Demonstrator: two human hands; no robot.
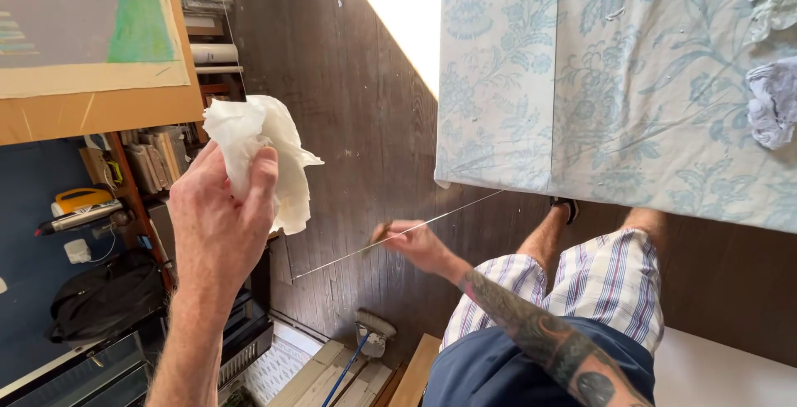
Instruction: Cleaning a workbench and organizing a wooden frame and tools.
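Overhead, left hand [220, 216] perhaps clutching tissue [261, 154]

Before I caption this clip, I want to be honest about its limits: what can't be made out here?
Head view:
- Small brown thing in the right hand: the fingers hide it.
- Thin line running past that hand: too fine to identify, and its ends fade out.
- White crumpled paper in the left hand: the hand covers its lower part.
- Crumpled rags on the floral cloth: cut off by the right edge.
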